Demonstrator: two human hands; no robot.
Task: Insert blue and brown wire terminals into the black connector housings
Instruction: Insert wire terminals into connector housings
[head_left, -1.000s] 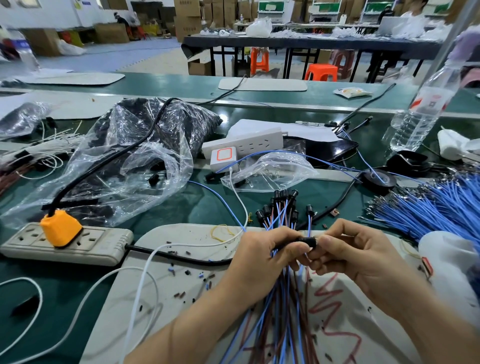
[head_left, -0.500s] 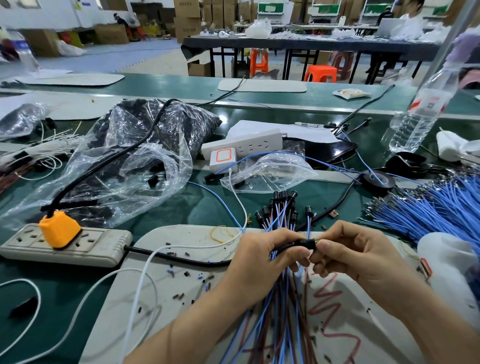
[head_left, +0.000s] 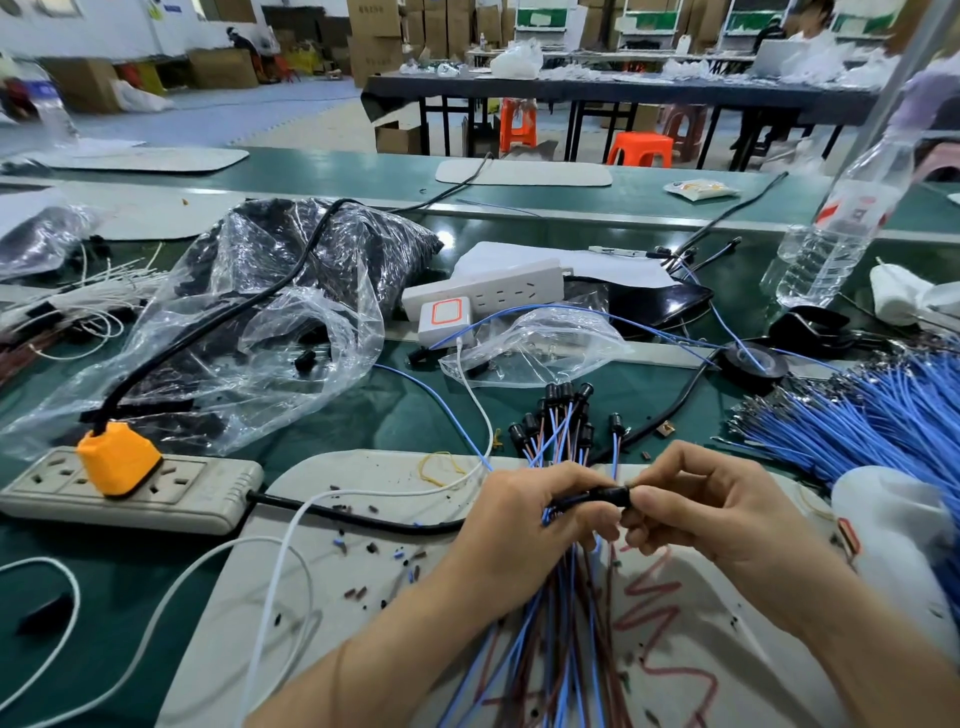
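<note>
- Left hand (head_left: 524, 525) at 5 o'clock of the view: fingers curled round the wire bundle (head_left: 566, 623), thumb and forefinger tips up against the tail of the housing.
- Right hand (head_left: 717, 514) sits at 3 o'clock of the left and pinches the black connector housing (head_left: 608, 496) between thumb and forefinger.
- The housing lies roughly level between the two hands, above the white mat (head_left: 363, 519).
- The terminals are hidden under fingertips, so I cannot tell how deep they sit.
- Likely step: pushing a terminal home.
- To do it well:
  - grip the wire close behind the terminal so it does not buckle;
  - push straight along the housing's axis while the right hand braces against the push;
  - give a light tug to confirm the latch;
  - check blue and brown each went into its proper cavity.
- Finished housings (head_left: 561, 410) fan out at 12 o'clock of the hands, their wires running back into the left grip.
- Supply: loose blue wires (head_left: 883, 415) at 3 o'clock of the view, plastic bag (head_left: 291, 291) with black parts at 10 o'clock.
</note>
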